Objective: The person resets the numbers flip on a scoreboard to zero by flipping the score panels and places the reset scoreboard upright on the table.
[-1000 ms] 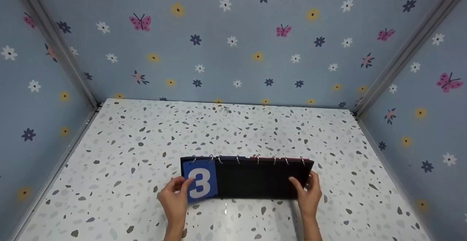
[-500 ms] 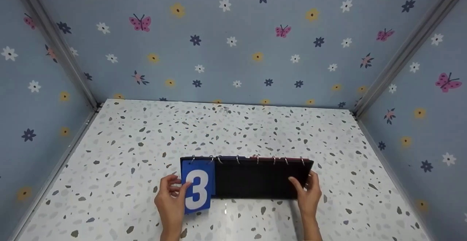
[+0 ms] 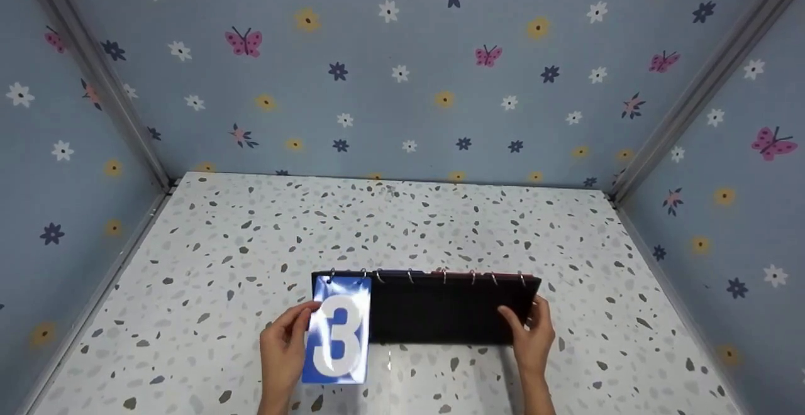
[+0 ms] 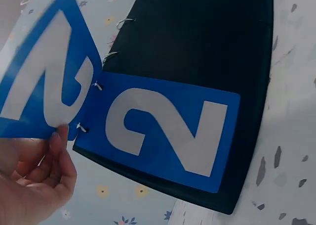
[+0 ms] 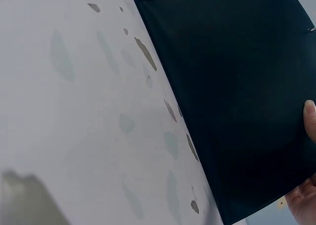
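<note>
A black flip scoreboard (image 3: 440,311) stands leaned back on the table, with metal rings along its top edge. From its leftmost rings hangs a blue number card (image 3: 339,339) showing a white 3, swung out from the board. My left hand (image 3: 286,336) pinches this card's left edge. In the left wrist view, the lifted card (image 4: 54,81) shows a 2 on its rear face, and another blue card (image 4: 173,131) with a 2 lies flat against the board. My right hand (image 3: 533,336) grips the board's right end, thumb on the front and fingers behind.
The speckled white table (image 3: 402,226) extends behind and to both sides of the scoreboard. Blue flowered panels (image 3: 402,75) enclose it at the back and sides, with grey metal posts (image 3: 698,88) at the corners. Red card edges (image 3: 484,272) show behind the board's top right.
The card with the 3 has swung outward and up from the board, toward the camera. My left hand moved slightly left and down with it. The right hand kept its place.
</note>
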